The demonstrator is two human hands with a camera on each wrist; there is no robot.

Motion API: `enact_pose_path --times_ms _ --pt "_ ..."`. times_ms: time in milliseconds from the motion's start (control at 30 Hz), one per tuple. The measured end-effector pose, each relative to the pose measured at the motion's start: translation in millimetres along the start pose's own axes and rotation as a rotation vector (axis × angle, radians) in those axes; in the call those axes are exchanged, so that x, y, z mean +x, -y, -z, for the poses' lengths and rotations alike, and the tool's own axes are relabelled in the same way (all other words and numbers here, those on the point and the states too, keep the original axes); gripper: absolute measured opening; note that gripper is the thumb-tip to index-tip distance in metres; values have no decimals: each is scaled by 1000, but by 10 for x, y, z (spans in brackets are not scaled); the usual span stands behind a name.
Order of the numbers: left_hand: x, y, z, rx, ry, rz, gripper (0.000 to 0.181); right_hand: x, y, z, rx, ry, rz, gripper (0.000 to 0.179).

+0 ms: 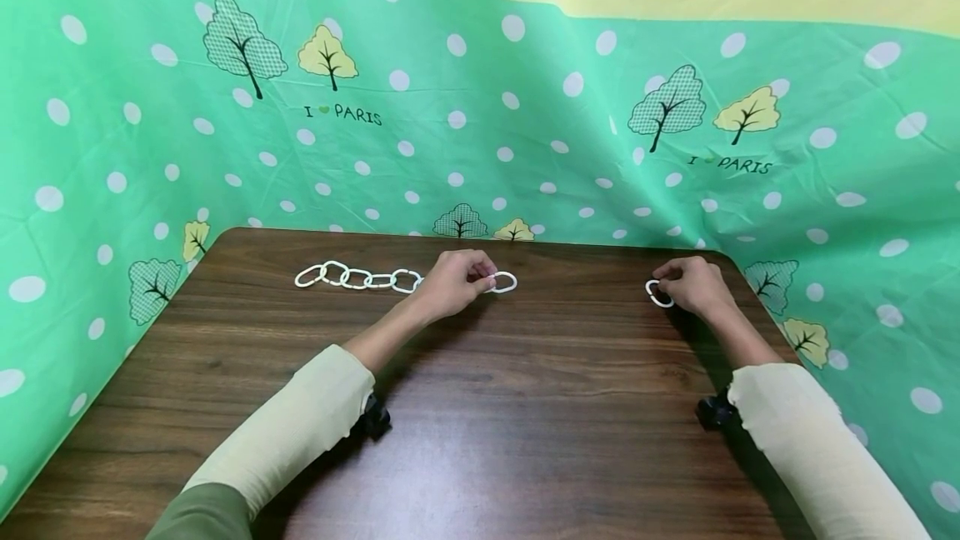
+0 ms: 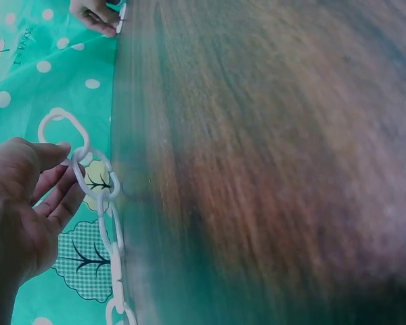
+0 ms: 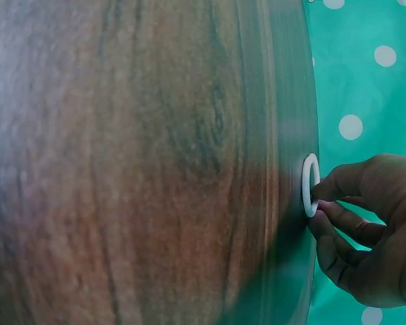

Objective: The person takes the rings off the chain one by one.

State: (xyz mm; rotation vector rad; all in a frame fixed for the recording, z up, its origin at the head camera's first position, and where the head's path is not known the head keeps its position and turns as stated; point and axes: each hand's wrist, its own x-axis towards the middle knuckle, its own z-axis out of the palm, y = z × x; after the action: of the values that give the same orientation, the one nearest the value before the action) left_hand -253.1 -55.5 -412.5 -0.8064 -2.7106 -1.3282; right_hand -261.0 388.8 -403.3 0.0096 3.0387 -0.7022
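Observation:
A chain of white plastic links [image 1: 355,278] lies in a row along the far part of the wooden table. My left hand [image 1: 452,283] pinches it near its right end, between thumb and fingers, and the end link [image 1: 505,282] sticks out to the right of the fingertips. In the left wrist view, that end link [image 2: 64,120] stands raised above the hand [image 2: 27,203], with the other links hanging below. Farther right, my right hand [image 1: 693,283] pinches a separate white link [image 1: 658,295]. The right wrist view shows this link [image 3: 307,186] upright, edge-on at the fingertips.
The dark brown wooden table [image 1: 540,407] spreads between and in front of both arms. A green dotted cloth [image 1: 480,140] with printed trees hangs behind the table and at its sides. Small black devices sit at both wrists.

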Motion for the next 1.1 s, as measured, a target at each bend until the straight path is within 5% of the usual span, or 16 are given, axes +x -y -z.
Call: enact_pose_path --times_ms 367,1100 --pt "12 -1 25 4 -7 15 15 -6 43 -7 -1 -4 -30 28" --pt "11 19 34 14 -8 31 15 -49 356 -113 5 -67 58 30"
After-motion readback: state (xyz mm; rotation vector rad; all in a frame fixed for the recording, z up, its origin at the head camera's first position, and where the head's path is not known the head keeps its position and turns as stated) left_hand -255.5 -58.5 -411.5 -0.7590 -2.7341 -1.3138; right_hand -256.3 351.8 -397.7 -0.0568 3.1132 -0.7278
